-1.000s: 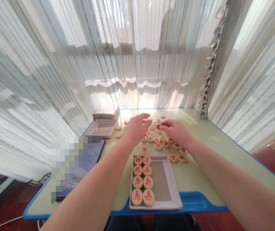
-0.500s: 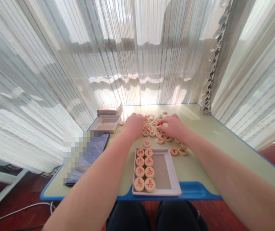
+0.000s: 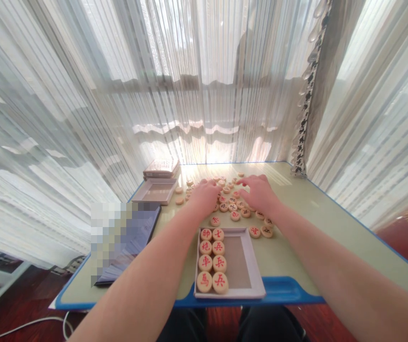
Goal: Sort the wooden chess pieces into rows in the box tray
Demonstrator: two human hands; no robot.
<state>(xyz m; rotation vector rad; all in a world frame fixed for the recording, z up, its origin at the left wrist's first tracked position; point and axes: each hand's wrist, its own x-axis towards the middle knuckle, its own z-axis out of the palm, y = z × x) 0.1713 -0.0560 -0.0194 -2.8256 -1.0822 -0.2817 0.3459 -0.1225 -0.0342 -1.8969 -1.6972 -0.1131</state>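
Round wooden chess pieces point(image 3: 233, 207) with red or black characters lie scattered on the pale green table point(image 3: 296, 247). My left hand point(image 3: 206, 194) rests on the left of the pile, fingers curled down over pieces; what they hold is hidden. On the right of the pile lies my right hand point(image 3: 259, 192), its fingers stretched forward and spread over the pieces. In front of both hands, a shallow white box tray point(image 3: 257, 280) sits at the table's near edge. Several red-marked pieces point(image 3: 213, 259) fill its left side in two columns.
A second shallow white tray point(image 3: 156, 192) and a flat closed box point(image 3: 161, 167) lie at the far left. A dark tablet point(image 3: 143, 228) lies on the left. Sheer curtains surround the table on three sides. The table has a blue rim point(image 3: 286, 294).
Both hands have stayed over the pile. My left hand's fingers have curled down, and my right hand has gone from a pinch on a piece to stretched fingers. The camera view shifted slightly.
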